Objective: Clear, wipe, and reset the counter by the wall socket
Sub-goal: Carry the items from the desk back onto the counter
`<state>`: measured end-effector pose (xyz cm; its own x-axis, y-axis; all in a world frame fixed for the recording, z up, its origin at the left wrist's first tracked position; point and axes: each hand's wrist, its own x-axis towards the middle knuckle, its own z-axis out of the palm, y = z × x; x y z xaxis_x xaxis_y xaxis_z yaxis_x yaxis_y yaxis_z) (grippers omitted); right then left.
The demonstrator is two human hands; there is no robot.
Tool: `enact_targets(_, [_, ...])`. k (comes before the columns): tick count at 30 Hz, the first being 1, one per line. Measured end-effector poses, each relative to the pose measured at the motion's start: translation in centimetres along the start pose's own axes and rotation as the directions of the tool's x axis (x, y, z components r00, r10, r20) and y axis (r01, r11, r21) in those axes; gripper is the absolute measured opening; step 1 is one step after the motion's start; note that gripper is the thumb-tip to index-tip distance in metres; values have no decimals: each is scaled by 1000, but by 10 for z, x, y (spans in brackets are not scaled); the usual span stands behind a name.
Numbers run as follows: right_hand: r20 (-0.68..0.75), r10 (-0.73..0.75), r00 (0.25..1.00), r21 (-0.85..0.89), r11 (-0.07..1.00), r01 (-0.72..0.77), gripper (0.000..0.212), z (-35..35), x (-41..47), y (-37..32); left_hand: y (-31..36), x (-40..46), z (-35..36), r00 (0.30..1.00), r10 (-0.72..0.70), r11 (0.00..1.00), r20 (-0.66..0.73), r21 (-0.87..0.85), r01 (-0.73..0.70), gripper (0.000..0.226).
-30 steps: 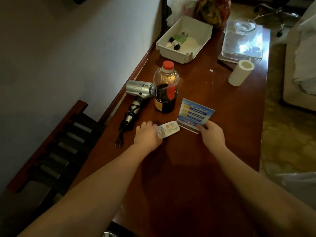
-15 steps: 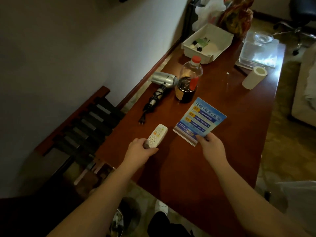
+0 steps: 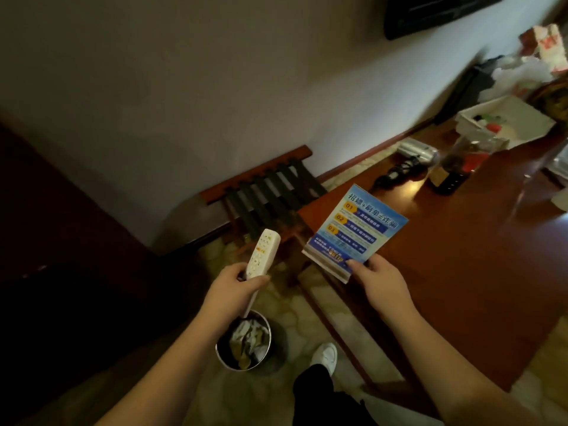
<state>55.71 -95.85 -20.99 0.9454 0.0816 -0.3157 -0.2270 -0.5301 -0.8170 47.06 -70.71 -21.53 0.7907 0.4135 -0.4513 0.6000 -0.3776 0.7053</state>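
While the left hand (image 3: 236, 287) gripped the white remote (image 3: 263, 253) by its lower end, out past the tabletop (image 3: 461, 272) edge and above the open waste bin (image 3: 244, 341) on the floor, the right hand (image 3: 379, 282) pinched the blue sign stand (image 3: 356, 230) by its base over the corner. A slack grip could have dropped the remote into the rubbish. The hair dryer (image 3: 415, 153) and dark bottle (image 3: 451, 170) remained on the tabletop uncleared, the bottle liable to tip if knocked.
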Motion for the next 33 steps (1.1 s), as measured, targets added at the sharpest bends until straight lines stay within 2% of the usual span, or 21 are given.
enact_targets(8, [213,-168,963,-105,975,194,25,106,-97,-52,-111,-108,-101,966,-144,978,-215,-178,106,59])
enact_targets(11, [281,-239,930,-93,957,274,19,141,-128,-73,-144,-144,-132,943,-170,971,-288,-211,111,60])
enact_targets(16, [397,-333,855,-79,916,394,24,192,-162,-115,-186,-192,-183,885,-195,965,-423,-245,96,63])
enact_targets(22, [519,-448,728,-44,836,546,17,241,-183,-176,-208,-222,-237,819,-177,971,-545,-232,56,64])
enact_targets(29, [582,-543,605,122,794,596,14,298,-185,-268,-209,-226,-327,779,-147,967,-609,-254,-16,52])
enact_targets(33, [593,-596,542,228,769,597,15,340,-178,-331,-204,-215,-391,729,-134,969,-671,-243,-46,42])
